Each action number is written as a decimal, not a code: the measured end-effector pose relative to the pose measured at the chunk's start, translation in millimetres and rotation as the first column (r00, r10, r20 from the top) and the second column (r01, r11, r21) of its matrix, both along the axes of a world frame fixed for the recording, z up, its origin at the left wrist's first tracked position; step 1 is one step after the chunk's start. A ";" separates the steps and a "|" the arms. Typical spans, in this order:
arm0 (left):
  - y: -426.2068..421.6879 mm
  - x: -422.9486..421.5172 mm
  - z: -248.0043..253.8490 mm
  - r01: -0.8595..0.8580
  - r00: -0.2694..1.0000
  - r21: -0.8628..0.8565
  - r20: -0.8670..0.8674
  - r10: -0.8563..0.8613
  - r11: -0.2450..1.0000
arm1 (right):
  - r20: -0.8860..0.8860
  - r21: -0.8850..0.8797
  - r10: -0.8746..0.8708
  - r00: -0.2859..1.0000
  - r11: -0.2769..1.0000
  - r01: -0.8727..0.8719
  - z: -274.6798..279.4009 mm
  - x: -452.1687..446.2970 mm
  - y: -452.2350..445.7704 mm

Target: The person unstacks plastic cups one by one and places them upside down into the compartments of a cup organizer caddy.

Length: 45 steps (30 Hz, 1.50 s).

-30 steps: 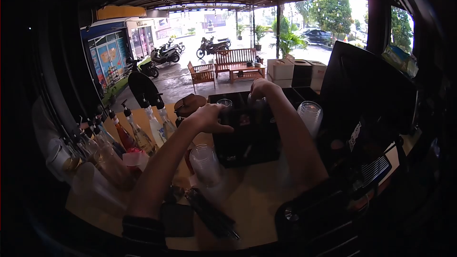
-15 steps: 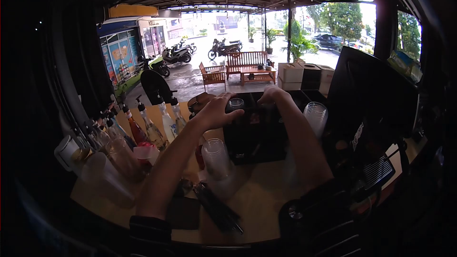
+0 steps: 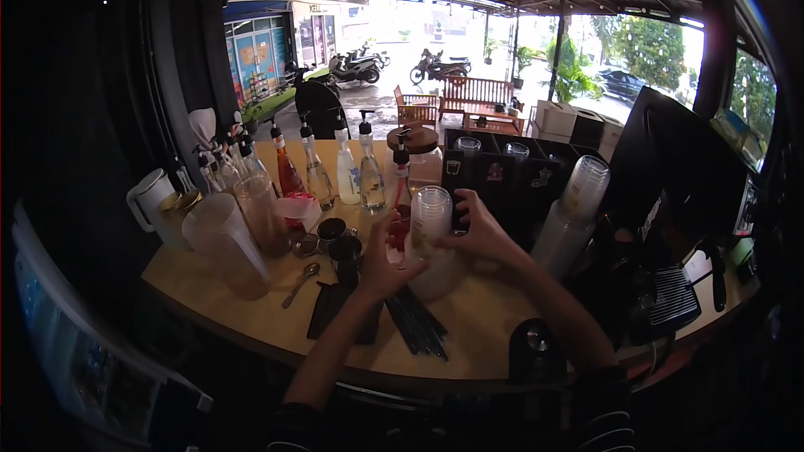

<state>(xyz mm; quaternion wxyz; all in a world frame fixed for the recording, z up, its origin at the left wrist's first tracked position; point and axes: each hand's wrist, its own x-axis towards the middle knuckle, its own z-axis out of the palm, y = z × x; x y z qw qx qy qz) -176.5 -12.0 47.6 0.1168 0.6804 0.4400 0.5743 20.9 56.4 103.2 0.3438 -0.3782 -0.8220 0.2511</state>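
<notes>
A tall stack of clear plastic cups stands on the counter in the middle of the head view. My left hand is at the stack's left side, fingers spread and thumb reaching towards it. On the opposite side is my right hand, its fingers also apart and its thumb side close to the cups. Whether either hand touches the stack cannot be made out. Just behind my left hand stands a pump bottle of red syrup. Behind the stack sits a black compartment box with clear cups inside.
More stacked cups stand right. Several pump bottles line the back left, with pitchers nearer. Metal measuring cups, a spoon and black straws lie in front. A dark monitor rises right.
Both hands have come back from the black box to either side of the middle cup stack. The view has shifted, and more bottles and the counter front show.
</notes>
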 end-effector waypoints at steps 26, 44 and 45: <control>38.9 20.0 -61.5 0.104 0.970 -0.141 0.234 -0.069 0.984 | -0.359 0.037 0.006 0.933 0.999 0.008 -61.5 -33.8 -15.9; -63.0 -12.1 92.5 0.153 0.911 0.328 0.318 -0.261 0.932 | -0.088 0.553 0.215 0.973 0.823 -0.132 54.3 -30.7 -73.0; -70.8 -13.8 97.6 0.185 0.926 0.386 0.239 -0.291 0.904 | -0.006 0.540 0.225 0.974 0.821 -0.186 54.6 -32.4 -81.7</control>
